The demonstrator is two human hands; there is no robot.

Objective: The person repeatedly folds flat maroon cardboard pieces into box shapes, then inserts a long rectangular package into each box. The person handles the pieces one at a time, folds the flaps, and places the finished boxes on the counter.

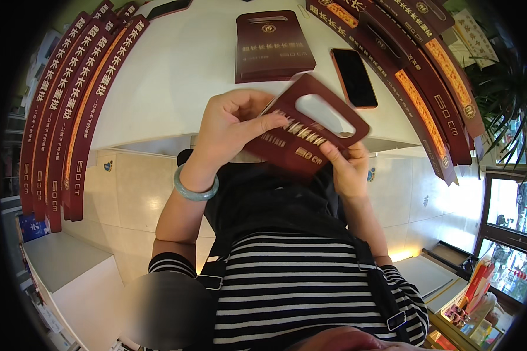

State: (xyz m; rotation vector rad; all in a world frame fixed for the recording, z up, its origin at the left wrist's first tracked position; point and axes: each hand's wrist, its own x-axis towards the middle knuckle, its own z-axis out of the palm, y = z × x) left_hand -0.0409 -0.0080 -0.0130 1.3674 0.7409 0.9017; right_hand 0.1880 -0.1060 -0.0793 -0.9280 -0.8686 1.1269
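Note:
Over the near edge of the white table, both of my hands hold a maroon cardboard handle panel (291, 153). It is tilted, with a rounded oval cut-out near its upper right and pale gold print, and it looks slightly blurred. My left hand (231, 126), with a pale green bangle on its wrist, grips the left side, thumb on the front and fingers mostly behind. At the lower right edge, my right hand (350, 169) pinches the panel with its thumb on the front. Just beyond lies a neat stack of matching maroon panels (275, 50).
A dark phone (355, 79) with a reddish edge lies right of the stack on the white table (175, 70). Long maroon cartons stand in rows at the left (93, 111) and the right (413, 93). A grey-topped cabinet (70, 257) stands lower left; a leafy plant (509, 99) is far right.

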